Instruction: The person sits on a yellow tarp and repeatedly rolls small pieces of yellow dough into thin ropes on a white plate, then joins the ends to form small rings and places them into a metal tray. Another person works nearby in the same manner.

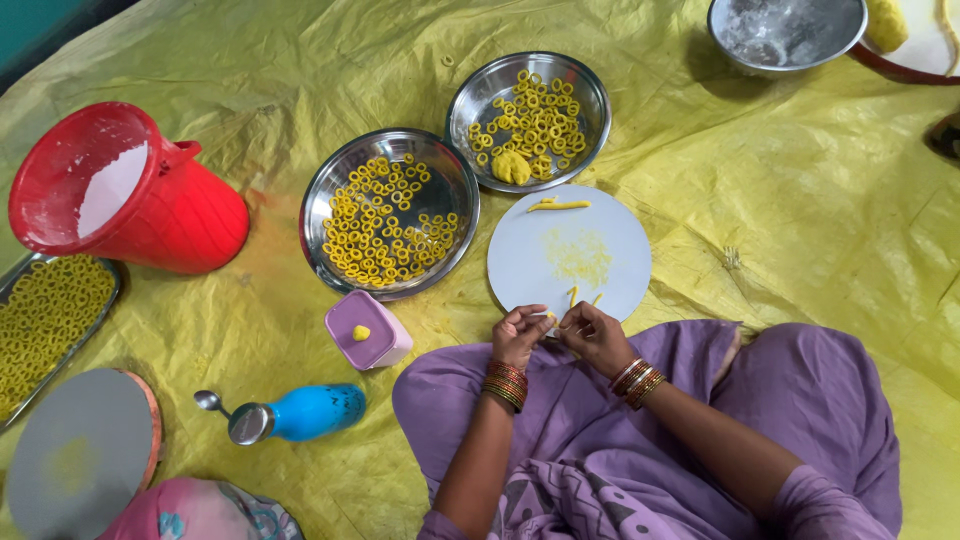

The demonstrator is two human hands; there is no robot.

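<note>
Left hand [519, 333] and right hand [592, 335] meet fingertip to fingertip, both pinched on a small yellow dough strip [552, 317]; its long axis runs roughly from one hand to the other, though most of it is hidden. Just beyond the hands lies a round white board [620, 240], bearing a dough stick [559, 206] pointing left-right at its far edge. Further out, 2 steel plates [330, 190] hold dough rings [385, 235]. Left of the hands stands a lilac box [385, 345].
</note>
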